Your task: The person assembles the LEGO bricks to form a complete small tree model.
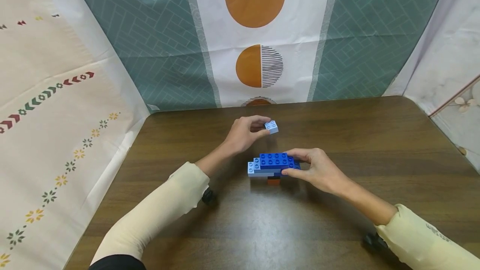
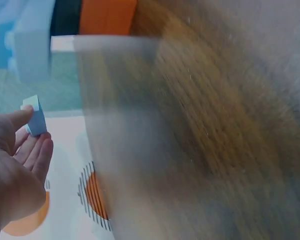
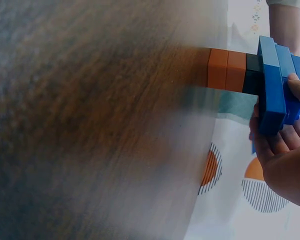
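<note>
On the wooden table stands a structure of toy building bricks (image 1: 273, 160), with stacked blue layers on top. In the right wrist view its narrow stem shows orange bricks (image 3: 226, 69) below a dark brick (image 3: 252, 74). My right hand (image 1: 318, 168) grips the right end of the blue layers, thumb in front and fingers behind. Beyond the structure and slightly left, my left hand (image 1: 243, 133) pinches a small light blue brick (image 1: 271, 127) between thumb and fingers. That brick is held apart from the structure, above the table.
The brown wooden table (image 1: 168, 220) reaches back to a patterned cloth (image 1: 168, 41). Another cloth (image 1: 56, 136) hangs along the left side, and a pale one (image 1: 450, 41) at the right. Light sleeves (image 1: 157, 207) cover both forearms.
</note>
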